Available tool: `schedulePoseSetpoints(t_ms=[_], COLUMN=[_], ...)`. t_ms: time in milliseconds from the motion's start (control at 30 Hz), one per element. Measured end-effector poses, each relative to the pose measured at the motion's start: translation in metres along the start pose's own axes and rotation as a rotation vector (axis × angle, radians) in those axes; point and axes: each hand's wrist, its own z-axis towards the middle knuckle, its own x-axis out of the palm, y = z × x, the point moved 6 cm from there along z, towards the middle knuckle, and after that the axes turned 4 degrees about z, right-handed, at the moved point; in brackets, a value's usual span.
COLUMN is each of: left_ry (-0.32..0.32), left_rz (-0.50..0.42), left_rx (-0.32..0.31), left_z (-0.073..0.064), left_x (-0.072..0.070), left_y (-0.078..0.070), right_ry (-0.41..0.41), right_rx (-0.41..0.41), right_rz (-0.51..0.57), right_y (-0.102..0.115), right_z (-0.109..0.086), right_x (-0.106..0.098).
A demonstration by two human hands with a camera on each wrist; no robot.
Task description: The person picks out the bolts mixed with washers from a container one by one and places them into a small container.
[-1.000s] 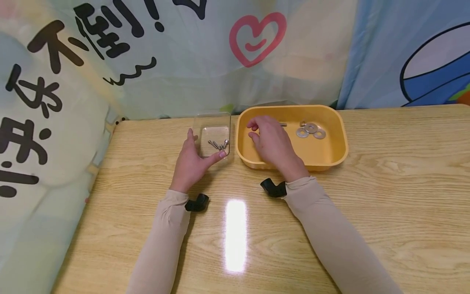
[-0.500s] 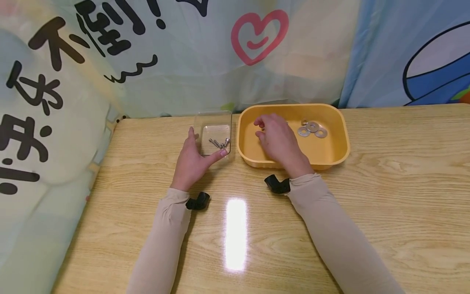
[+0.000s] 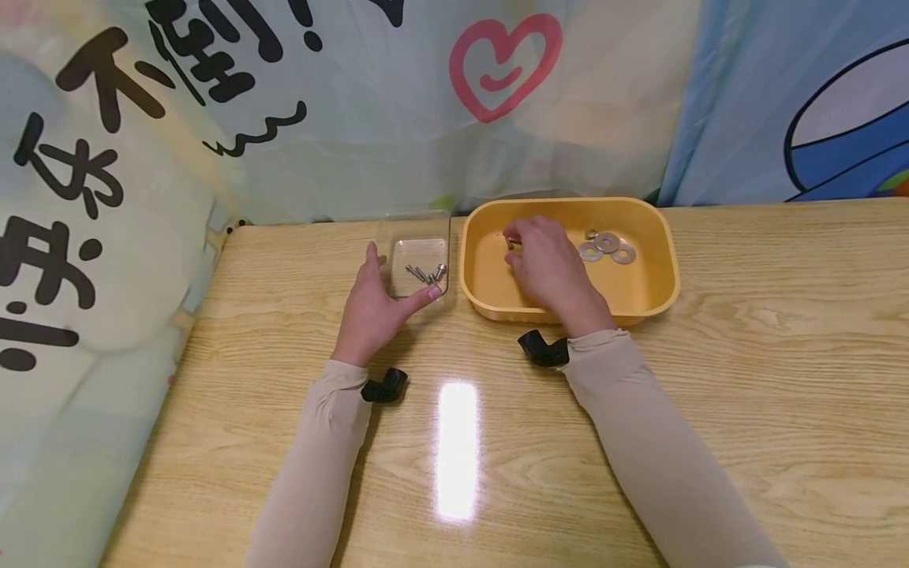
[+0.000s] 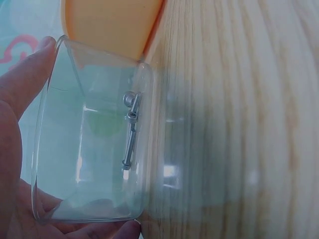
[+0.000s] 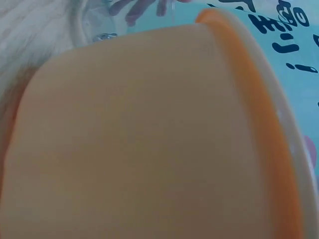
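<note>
My left hand [image 3: 375,309] grips a clear plastic box [image 3: 420,229] from its near left side, thumb at the near right corner. Several metal screws [image 3: 426,274] lie inside, and the left wrist view shows the same screws [image 4: 130,124] along the bottom. My right hand [image 3: 555,264] is down in a yellow bin [image 3: 490,304], fingers curled. A small metal screw [image 3: 514,243] shows between thumb and index finger, apparently pinched. Right of that hand lie several flat washers [image 3: 607,243]. In the right wrist view the bin's wall [image 5: 149,129] hides my right hand.
Both containers stand side by side near the back of the wooden table [image 3: 767,355]. A printed curtain [image 3: 604,102] hangs right behind them and along the left. A light reflection shines on the tabletop in front.
My right hand has moved a little to the right inside the bin, with the metal piece at its fingertips. The screw end seen beyond it earlier is now hidden. My left hand stays put.
</note>
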Motion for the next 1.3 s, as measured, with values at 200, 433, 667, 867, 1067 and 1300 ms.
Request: schedulePoseSetpoints(t_ms=[200,433,667,867,1067,1300], left_ry=[0.000,-0.001,-0.001,-0.008,-0.002,0.003], left_rz=[-0.003,-0.004,-0.008,-0.009,-0.007,-0.003], left_rx=[0.001,0.000,-0.001,0.002,0.001,0.004], left_z=[0.000,0.000,0.000,0.001,0.000,0.000], left_x=[0.001,0.000,0.000,0.001,0.000,0.000], left_y=[0.000,0.000,0.001,0.001,0.001,0.001], right_ry=[0.030,0.053,0.067,0.081,0.106,0.131], right_rx=[0.001,0.039,0.023,0.027,0.022,0.016], right_rz=[-0.007,-0.020,-0.027,-0.028,-0.047,-0.105], right_y=[-0.005,-0.011,-0.015,-0.019,-0.019,-0.020], right_z=[0.000,0.002,0.003,0.004,0.003,0.002], right_x=[-0.002,-0.005,-0.007,-0.007,-0.005,-0.001])
